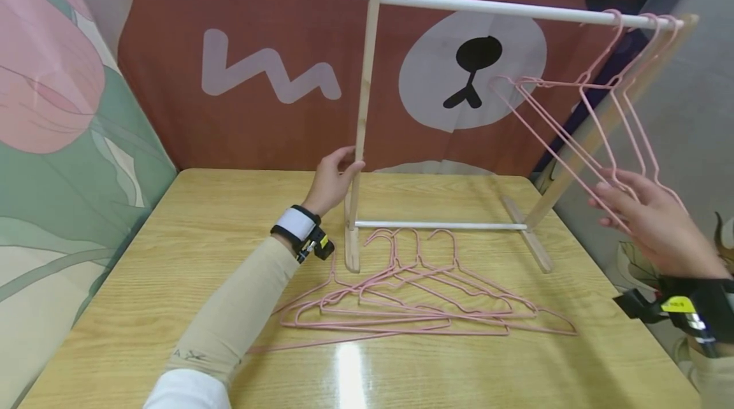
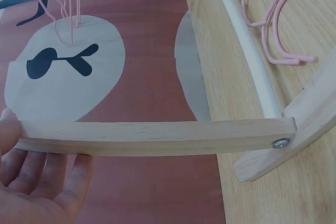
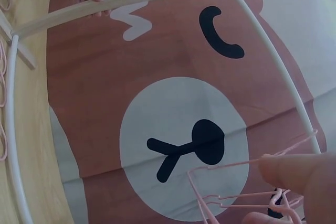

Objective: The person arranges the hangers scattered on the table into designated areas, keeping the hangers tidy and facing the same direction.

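Note:
In the head view, my left hand [image 1: 332,181] holds the left wooden post [image 1: 367,78] of a small clothes rack. The left wrist view shows the thumb on one side of the post and the fingers on the other. At the right end of the rack's white top rail [image 1: 487,5] hang several pink clothes hangers [image 1: 562,84]. My right hand [image 1: 659,224] grips their lower wires, and they are swung at an angle. More pink hangers [image 1: 395,330] lie overlapping on the table in front of the rack.
The rack stands on a wood-grain table [image 1: 172,269]. A white lower rail [image 1: 441,225] joins its two wooden feet, one being the right foot [image 1: 527,235]. Behind hangs a brown cloth with a bear print [image 1: 258,135]. A patterned cloth [image 1: 115,186] borders the left side.

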### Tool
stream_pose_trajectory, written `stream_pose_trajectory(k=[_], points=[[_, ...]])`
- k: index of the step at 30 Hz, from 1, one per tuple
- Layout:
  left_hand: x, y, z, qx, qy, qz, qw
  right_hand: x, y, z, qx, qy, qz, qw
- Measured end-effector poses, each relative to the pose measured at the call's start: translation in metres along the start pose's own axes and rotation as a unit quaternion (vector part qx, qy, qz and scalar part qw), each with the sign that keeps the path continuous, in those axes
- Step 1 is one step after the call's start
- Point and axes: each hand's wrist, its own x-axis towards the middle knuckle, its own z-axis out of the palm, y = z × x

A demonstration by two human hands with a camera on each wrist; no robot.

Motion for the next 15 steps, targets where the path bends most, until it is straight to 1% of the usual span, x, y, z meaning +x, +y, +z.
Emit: stream_pose_trajectory(k=[3,6,9,12,15], points=[[-0.001,-0.001,0.0,0.0,0.0,0.0,1.0,0.0,0.005,0.002,-0.021,-0.008,0.004,0.9997],[-0.001,-0.002,0.0,-0.001,0.0,0.0,1.0,-0.002,0.01,0.006,-0.037,-0.019,-0.004,0.9991],[-0.001,-0.002,-0.001,0.0,0.0,0.001,1.0,-0.005,0.014,0.009,-0.053,-0.015,-0.007,0.9984],[0.0,-0.002,-0.001,0.003,0.0,0.002,1.0,-0.008,0.019,0.012,-0.043,-0.012,-0.003,0.999],[0.001,-0.003,0.0,0.004,-0.001,0.002,1.0,-0.011,0.025,0.013,-0.007,-0.025,-0.013,0.9996]])
